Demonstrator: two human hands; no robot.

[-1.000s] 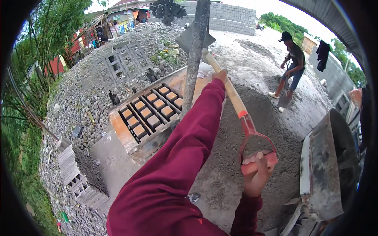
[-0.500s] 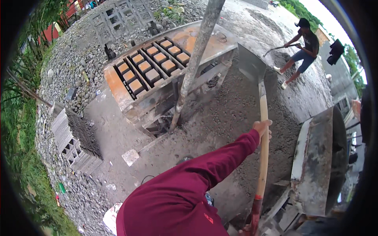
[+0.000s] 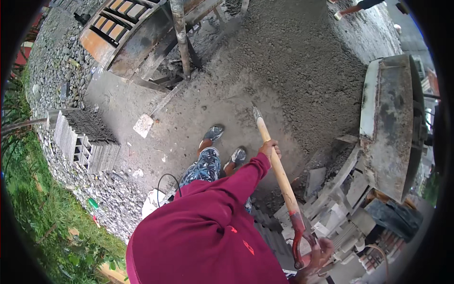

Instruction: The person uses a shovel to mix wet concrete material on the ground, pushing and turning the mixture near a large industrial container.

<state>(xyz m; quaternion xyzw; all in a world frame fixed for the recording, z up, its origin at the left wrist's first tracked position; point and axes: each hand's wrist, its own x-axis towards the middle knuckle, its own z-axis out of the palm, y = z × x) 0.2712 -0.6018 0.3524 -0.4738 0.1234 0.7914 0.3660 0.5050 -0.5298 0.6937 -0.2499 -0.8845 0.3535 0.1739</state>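
Note:
A long-handled shovel (image 3: pixel 279 177) with a pale wooden shaft and a red grip end slants across the middle. My left hand (image 3: pixel 270 150) is wrapped round the shaft, its maroon-sleeved arm stretched forward. At the lower right, my right hand (image 3: pixel 320 255) closes on the red grip, partly hidden by it. The shovel's metal end (image 3: pixel 256 111) points down at the ground by the edge of a grey sandy mix heap (image 3: pixel 307 71); its blade blends into the grey and is hard to make out. My shoes (image 3: pixel 215 132) stand left of the shaft.
A block-moulding table (image 3: pixel 142 52) with a metal post (image 3: pixel 179 38) stands at upper left. A stack of thin boards (image 3: pixel 90 146) is at left. A rusty metal drum or hopper (image 3: pixel 388 123) stands at right, above planks and debris. Another person's leg (image 3: pixel 350 10) shows at upper right.
The shovel blade has come from raised beside the moulding table down toward the ground near me. My left hand has moved left and nearer. The view has tilted down, showing my legs.

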